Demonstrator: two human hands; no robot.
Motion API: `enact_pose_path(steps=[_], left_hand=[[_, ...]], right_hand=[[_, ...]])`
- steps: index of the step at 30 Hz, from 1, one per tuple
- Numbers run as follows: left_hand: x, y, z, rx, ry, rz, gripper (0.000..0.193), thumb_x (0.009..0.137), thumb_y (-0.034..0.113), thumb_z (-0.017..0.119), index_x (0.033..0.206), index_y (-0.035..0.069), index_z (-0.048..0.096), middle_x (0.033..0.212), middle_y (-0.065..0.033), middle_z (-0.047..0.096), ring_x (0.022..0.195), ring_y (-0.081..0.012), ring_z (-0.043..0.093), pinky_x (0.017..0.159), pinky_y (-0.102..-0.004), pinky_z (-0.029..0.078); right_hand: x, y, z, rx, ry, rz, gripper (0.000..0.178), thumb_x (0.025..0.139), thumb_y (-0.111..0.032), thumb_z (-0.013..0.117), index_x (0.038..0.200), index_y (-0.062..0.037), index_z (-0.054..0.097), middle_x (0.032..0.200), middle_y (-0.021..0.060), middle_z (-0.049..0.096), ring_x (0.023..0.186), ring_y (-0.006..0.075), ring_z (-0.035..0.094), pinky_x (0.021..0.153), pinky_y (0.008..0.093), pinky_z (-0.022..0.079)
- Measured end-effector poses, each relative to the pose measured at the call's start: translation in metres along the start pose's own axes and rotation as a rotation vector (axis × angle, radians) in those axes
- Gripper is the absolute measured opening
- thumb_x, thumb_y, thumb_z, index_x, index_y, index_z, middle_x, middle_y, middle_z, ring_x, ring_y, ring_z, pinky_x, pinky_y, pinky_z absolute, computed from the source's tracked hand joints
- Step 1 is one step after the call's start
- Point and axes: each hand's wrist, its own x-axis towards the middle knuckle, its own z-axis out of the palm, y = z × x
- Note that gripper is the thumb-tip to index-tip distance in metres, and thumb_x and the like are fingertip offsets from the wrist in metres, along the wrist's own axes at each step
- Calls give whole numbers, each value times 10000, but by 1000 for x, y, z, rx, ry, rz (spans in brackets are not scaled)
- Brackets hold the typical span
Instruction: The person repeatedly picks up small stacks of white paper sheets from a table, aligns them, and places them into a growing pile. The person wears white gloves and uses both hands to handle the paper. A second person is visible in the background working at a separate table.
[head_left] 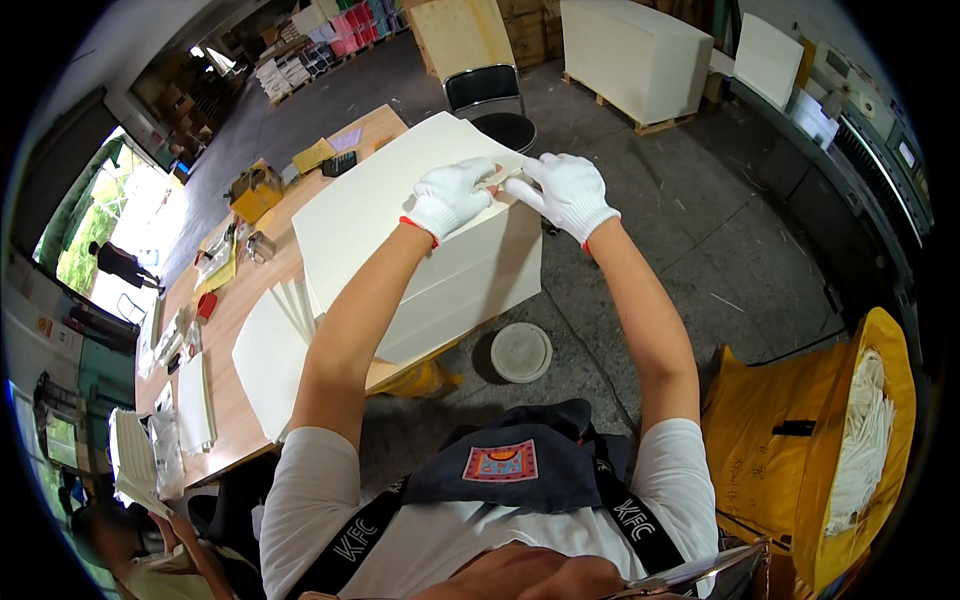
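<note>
A tall stack of large white paper sheets (pixel 370 205) rises from the wooden table in front of me. My left hand (pixel 452 195), in a white knit glove with bare fingertips showing, is closed at the stack's top right edge, its thumb and fingers pinching the sheets. Beside it, my right hand (pixel 570 192), gloved too, reaches in from the right and pinches the top sheets at the same corner. The fingertips of both hands nearly meet there. How many sheets they hold cannot be made out. Fanned white sheets (pixel 265 355) lie left of the stack.
The wooden table (pixel 240 430) carries a yellow box (pixel 254 192), calculator (pixel 339 164) and clear jar (pixel 260 247). A co-worker (pixel 150 560) holds sheets at lower left. Around me are a round bucket (pixel 521 352), black chair (pixel 485 90), yellow sack (pixel 780 440) and palletised paper (pixel 635 60).
</note>
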Motion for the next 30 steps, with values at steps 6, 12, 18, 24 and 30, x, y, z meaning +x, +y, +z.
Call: enact_pose_path(steps=[6, 12, 18, 24, 30], left_hand=[[-15, -4, -10, -197, -63, -21, 370, 938, 260, 628, 1294, 166, 667, 1198, -125, 714, 1087, -280, 683, 958, -358, 513], [-16, -2, -12, -347, -93, -60, 382, 930, 240, 654, 1293, 120, 660, 1177, -106, 718, 1085, -235, 665, 979, -341, 492], [-16, -1, -12, -331, -88, -71, 392, 915, 237, 682, 1289, 121, 660, 1193, -109, 712, 1086, -240, 667, 988, -347, 489], [-15, -7, -4, -461, -27, -75, 389, 920, 272, 677, 1293, 162, 663, 1141, -130, 721, 1055, -248, 680, 950, -341, 506], [-16, 7, -13, -317, -156, -143, 377, 904, 279, 698, 1271, 195, 682, 1087, -123, 729, 997, -244, 688, 912, -347, 523]], right_hand=[[8, -21, 7, 604, -158, 518, 533, 1029, -562, 363, 1013, -89, 609, 893, 210, 666, 926, 432, 636, 800, 501, 470], [2, -27, 14, 620, -80, 600, 546, 1024, -577, 364, 1035, -88, 607, 971, 243, 677, 982, 459, 629, 833, 521, 468], [0, -29, 21, 596, -54, 644, 547, 1031, -575, 354, 1041, -89, 605, 991, 250, 687, 989, 467, 636, 837, 524, 476], [-1, -26, 26, 538, -74, 604, 525, 1033, -567, 350, 1085, -110, 604, 965, 238, 697, 949, 459, 654, 807, 533, 485], [-5, -24, 31, 473, -41, 514, 429, 1046, -475, 349, 1158, -140, 593, 1010, 199, 688, 918, 440, 659, 789, 532, 496]])
